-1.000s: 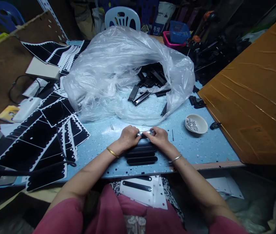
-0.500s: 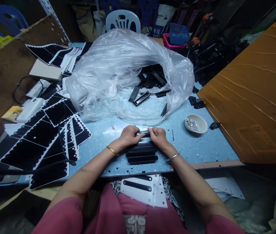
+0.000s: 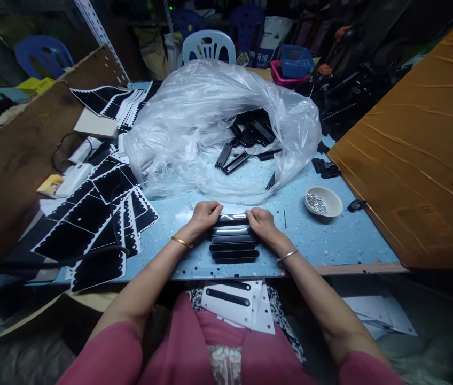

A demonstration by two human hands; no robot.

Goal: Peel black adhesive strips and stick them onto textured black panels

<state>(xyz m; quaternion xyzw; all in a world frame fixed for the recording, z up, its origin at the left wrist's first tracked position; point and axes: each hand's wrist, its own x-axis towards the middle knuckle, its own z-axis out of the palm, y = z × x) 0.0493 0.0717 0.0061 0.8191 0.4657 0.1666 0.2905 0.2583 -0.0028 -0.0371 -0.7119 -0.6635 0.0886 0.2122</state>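
My left hand (image 3: 205,218) is closed at the left end of a glossy black strip (image 3: 233,217) with rounded ends. Opposite it, my right hand (image 3: 262,220) pinches the right end, thumb along the edge. The strip lies level at the far end of a row of similar black bars (image 3: 233,247) set side by side on the blue speckled table. On my lap rests a white backing sheet (image 3: 226,310) carrying black adhesive strips. Whether the held strip is one piece or a sticker on a bar cannot be made out.
A large clear plastic bag (image 3: 194,107) holding black bars (image 3: 256,131) spreads behind my hands. Sheets of black stickers (image 3: 74,230) lie left. To the right are a white bowl (image 3: 333,202) of small metal parts, a thin dark pin (image 3: 284,219) and a tape-covered brown box (image 3: 419,160).
My left hand has drawn outward to the strip's left end; its thumb no longer lies across the strip. My right hand stays at the right end. The view has shifted slightly left.
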